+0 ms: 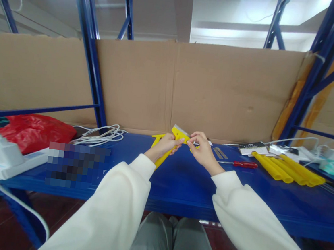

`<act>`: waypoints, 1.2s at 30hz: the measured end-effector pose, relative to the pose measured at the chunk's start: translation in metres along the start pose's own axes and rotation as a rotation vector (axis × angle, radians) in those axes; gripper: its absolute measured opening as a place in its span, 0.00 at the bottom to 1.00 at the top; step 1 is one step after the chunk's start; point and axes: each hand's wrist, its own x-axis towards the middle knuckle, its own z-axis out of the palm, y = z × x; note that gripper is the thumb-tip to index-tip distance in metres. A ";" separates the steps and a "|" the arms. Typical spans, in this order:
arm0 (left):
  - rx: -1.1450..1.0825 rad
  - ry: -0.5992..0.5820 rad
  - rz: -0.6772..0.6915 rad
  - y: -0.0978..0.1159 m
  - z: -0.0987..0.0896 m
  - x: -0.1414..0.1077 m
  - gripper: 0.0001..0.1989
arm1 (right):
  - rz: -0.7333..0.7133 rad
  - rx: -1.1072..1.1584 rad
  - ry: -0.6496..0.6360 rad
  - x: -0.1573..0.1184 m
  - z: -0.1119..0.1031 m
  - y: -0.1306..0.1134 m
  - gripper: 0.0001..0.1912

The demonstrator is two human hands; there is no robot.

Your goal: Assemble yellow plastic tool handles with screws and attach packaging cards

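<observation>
Holding the yellow scraper (179, 134) is the job of the left hand (166, 144), which has its fingers wrapped around it just under the wide top. The scraper is up over the blue shelf (184, 184), with its top tipped and its handle pointing down and to the left. The right hand (203, 150) is at the right end of the scraper's top, with its thumb and fingers bent close together. I cannot tell if it is pinching the scraper or a little bit of something

Just behind and left of the scraper, another yellow thing (156, 138) peeks out, partly hidden by the left hand. Right of the scraper are some thin gray strips (220, 153), and a red screwdriver (245, 164) lies near them. Farther right of the scraper are yellow tubes (286, 170), lying side by side, with small boxes (253, 148) behind them

Left of the scraper is a loopy white cord (106, 136). Farther left are a red bag (36, 131) and a white power strip (30, 161) with a white plug (8, 151) on it. Behind the scraper stands a big brown cardboard wall (234, 92)
</observation>
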 end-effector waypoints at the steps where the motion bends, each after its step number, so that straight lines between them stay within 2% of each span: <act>1: 0.014 0.009 -0.001 0.000 0.001 0.000 0.22 | 0.032 0.012 -0.001 0.000 0.001 0.002 0.08; 5: 0.075 0.013 0.001 0.000 0.003 -0.002 0.23 | 0.163 0.071 -0.006 0.000 0.003 0.008 0.12; 13: 0.058 0.054 -0.025 0.000 0.006 -0.001 0.22 | 0.326 0.242 -0.037 -0.002 0.000 0.008 0.17; 24: 0.070 0.110 -0.044 0.007 0.015 -0.005 0.22 | 0.657 0.625 -0.011 -0.002 0.004 0.007 0.27; 30: 0.105 0.148 -0.057 0.010 0.020 -0.006 0.21 | 0.681 0.637 -0.042 0.000 0.002 0.004 0.23; 36: 0.148 0.143 -0.083 0.010 0.021 -0.008 0.19 | 0.692 0.648 -0.056 -0.002 0.003 0.006 0.23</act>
